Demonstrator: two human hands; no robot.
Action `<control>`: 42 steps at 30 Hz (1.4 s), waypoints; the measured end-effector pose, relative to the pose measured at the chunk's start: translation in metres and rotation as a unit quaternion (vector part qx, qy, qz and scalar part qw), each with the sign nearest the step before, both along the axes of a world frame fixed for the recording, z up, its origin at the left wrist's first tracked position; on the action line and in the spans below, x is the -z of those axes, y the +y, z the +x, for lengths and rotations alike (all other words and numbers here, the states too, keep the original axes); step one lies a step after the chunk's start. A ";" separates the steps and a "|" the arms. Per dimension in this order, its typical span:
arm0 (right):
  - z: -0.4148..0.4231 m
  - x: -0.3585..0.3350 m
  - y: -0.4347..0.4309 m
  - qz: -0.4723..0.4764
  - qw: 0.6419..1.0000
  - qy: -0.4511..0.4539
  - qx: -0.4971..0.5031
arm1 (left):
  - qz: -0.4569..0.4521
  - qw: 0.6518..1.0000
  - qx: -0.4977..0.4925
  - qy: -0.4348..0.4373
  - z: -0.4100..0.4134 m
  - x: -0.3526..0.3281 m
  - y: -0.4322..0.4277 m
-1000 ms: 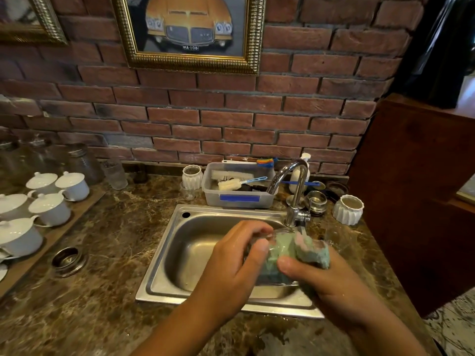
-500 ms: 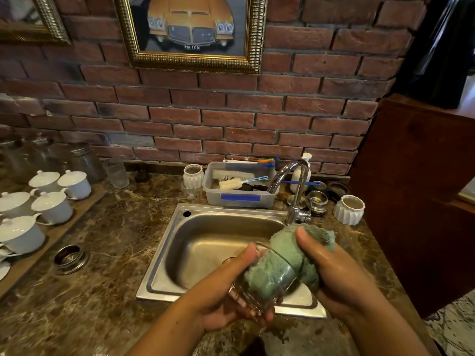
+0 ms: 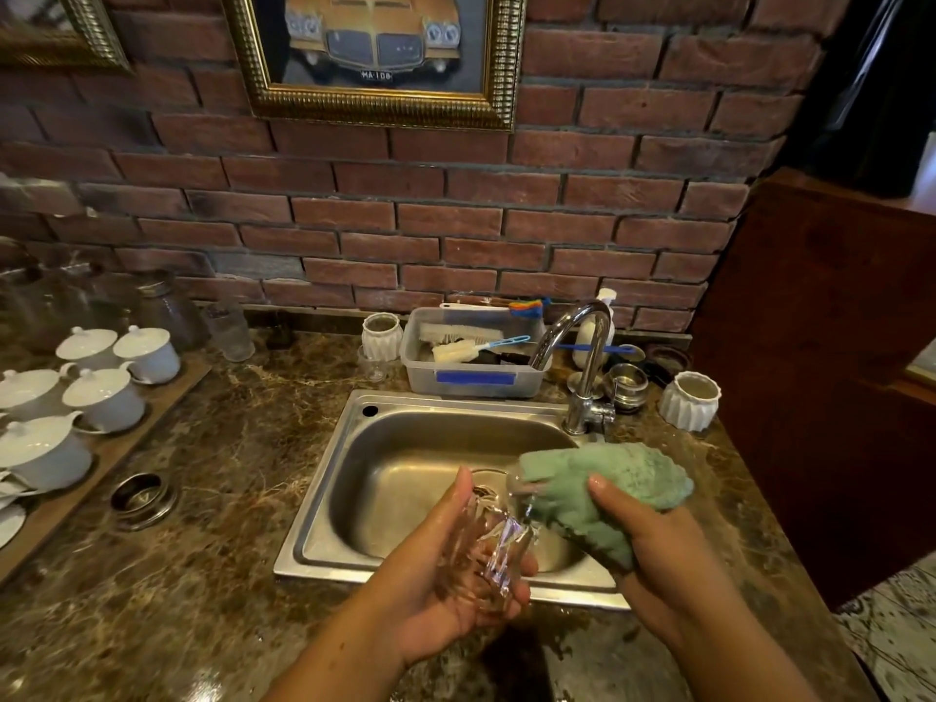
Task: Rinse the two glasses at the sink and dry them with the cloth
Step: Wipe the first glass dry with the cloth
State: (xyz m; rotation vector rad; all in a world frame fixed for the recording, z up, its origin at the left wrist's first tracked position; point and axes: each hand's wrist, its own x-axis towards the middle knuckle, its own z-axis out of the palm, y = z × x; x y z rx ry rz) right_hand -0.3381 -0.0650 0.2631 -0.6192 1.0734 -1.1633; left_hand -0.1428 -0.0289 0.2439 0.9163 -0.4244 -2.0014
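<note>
Now drying: left hand [image 3: 445, 595] is cupping the tilted glass [image 3: 499, 542] above the sink's [image 3: 324, 504] front rim; right hand [image 3: 663, 559] is gripping the green cloth [image 3: 608, 486] at its mouth, likely twisting inside next.

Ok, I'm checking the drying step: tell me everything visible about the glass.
The glass is clear with cut facets down its side. It lies tilted in the left hand, fingers curled under it, thumb over it, mouth pointing up and right above the sink. The green cloth, gripped by the right hand, presses at its mouth.
</note>
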 end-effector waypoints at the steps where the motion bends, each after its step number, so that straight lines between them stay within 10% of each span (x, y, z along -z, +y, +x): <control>1: -0.002 0.003 -0.002 0.014 0.999 0.012 0.026 | 0.010 1.000 -0.010 -0.001 0.000 0.002 0.001; 6: 0.002 0.023 -0.001 0.045 0.994 0.101 0.024 | -0.034 0.992 -0.064 -0.103 0.000 0.004 0.002; 17: 0.039 0.031 0.026 0.180 0.979 -0.055 -0.081 | -0.233 0.886 -0.059 -0.396 -0.001 0.028 0.006; 42: 0.206 0.090 0.024 0.249 0.941 0.082 -0.214 | -0.208 0.839 -0.085 -0.495 0.164 0.103 0.060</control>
